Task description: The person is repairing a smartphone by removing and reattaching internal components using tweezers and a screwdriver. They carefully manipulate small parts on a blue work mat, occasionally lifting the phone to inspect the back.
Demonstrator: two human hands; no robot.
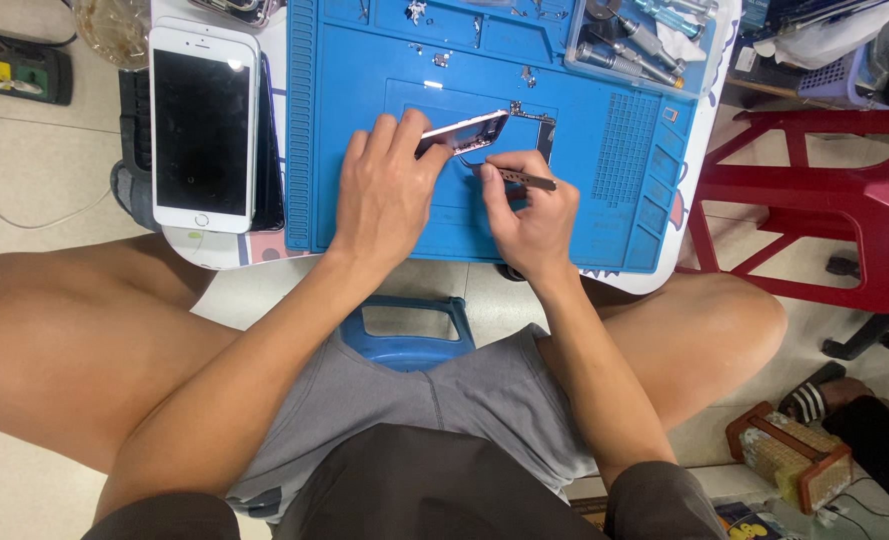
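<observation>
Head view: opened phone held over blue repair mat.
Left hand pinching tilted phone housing at its edge; right hand pinching metal tweezers, tip under housing. Loose screws already laid out on mat; white phone beside, untouched. Disassembly apparently midway.

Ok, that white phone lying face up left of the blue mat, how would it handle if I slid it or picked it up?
The white phone looks flat and rigid, so probably stiff. Its glossy glass face likely slips and could crack. It sits atop a dark device, so a push may tip it.
</observation>
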